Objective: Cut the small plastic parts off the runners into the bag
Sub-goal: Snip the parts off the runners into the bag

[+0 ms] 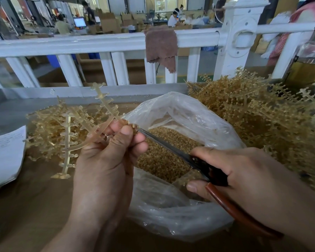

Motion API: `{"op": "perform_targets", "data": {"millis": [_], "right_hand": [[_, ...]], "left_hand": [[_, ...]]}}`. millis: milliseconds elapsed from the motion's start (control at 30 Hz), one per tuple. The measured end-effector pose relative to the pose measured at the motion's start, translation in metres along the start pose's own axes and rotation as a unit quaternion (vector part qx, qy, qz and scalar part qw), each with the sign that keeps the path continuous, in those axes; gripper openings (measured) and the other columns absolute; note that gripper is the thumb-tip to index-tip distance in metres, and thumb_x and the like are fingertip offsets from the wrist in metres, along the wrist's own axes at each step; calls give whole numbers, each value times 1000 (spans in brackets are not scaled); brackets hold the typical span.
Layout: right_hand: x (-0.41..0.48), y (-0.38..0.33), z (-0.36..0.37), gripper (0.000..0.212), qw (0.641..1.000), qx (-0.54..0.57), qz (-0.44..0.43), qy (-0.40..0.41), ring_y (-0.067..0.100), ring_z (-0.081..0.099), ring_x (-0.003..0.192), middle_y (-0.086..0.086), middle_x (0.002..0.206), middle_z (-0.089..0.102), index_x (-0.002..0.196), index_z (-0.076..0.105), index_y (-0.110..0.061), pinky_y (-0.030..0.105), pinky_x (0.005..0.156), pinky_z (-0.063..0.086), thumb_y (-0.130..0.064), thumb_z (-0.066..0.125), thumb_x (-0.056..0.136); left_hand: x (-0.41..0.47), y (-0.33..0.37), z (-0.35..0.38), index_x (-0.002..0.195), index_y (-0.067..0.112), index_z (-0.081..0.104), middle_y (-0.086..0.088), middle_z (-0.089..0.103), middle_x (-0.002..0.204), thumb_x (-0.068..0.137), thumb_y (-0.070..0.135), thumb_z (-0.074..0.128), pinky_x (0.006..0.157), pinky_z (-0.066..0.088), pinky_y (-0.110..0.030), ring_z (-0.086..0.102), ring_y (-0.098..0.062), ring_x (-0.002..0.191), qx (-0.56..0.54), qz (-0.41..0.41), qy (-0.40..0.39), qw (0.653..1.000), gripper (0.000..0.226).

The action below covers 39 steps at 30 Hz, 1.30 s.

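At the near edge of the surface point(35, 206) we are working with our hands apart. Our left hand point(105, 160) is pinching a runner point(105, 106) between thumb and fingers, and our right hand point(244, 171) is gripping the red-handled cutters point(180, 153). Their thin tip is touching the runner's end just beside the left thumb. That end is hanging over the open mouth of the bag point(189, 113), which is holding a deep layer of small plastic parts point(164, 157). To cut well, we are judging that the blades should be meeting the thin gate right against the part, leaving no stub. The branch should be sitting over the opening so the piece is dropping in, not onto the surface. The thumb is lying close to the tip and wants minding. Farther back, a small heap of runners point(49, 128) is lying toward the left edge, and a larger heap point(262, 115) toward the far right corner. Beyond the far edge a cloth point(161, 46) is hanging on a white railing point(80, 42).
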State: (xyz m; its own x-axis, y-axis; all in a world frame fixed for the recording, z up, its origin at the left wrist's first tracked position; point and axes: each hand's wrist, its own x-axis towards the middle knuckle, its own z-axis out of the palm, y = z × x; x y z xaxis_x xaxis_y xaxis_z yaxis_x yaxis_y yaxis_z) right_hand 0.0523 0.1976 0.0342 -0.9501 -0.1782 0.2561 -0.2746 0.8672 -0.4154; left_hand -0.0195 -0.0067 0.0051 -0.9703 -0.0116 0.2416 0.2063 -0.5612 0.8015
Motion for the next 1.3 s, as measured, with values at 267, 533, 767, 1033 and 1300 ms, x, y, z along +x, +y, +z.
{"op": "perform_targets", "data": {"millis": [267,533,767,1033,1300], "right_hand": [[-1,-2,0,74,1000,9,16,-8,-2,60,91,-13,87,70,120,53,-30,24,82,46,-83,39,70],[0,-8,-5,74,999,-7,27,-44,1,62,77,-13,78,68,122,60,-35,25,67,51,-82,35,71],[-1,-7,-6,69,998,-7,34,-53,1,63,70,-8,77,70,122,58,-35,27,61,52,-80,40,72],[-1,-6,-7,65,999,-2,22,-39,-1,62,72,-9,71,66,114,63,-32,25,62,50,-78,42,74],[-1,-6,-6,63,998,-19,20,-49,-5,59,73,-13,67,62,109,61,-33,16,59,46,-80,38,74]], "left_hand": [[-1,0,-2,74,28,75,2,69,75,88,14,67,68,58,-21,71,-12,74,4,-9,10,1000,22],[-1,-1,-1,71,28,74,2,69,73,87,14,66,68,58,-20,71,-11,73,0,-11,11,1000,23],[0,-3,-2,71,28,74,2,69,73,87,14,66,66,58,-21,71,-11,71,8,-20,17,1000,23],[1,-4,-3,77,24,71,1,68,74,86,14,67,66,58,-22,71,-12,70,11,-22,24,999,14],[1,-5,-3,73,26,72,0,68,74,87,14,66,67,58,-21,71,-12,71,15,-21,25,999,19]]}}
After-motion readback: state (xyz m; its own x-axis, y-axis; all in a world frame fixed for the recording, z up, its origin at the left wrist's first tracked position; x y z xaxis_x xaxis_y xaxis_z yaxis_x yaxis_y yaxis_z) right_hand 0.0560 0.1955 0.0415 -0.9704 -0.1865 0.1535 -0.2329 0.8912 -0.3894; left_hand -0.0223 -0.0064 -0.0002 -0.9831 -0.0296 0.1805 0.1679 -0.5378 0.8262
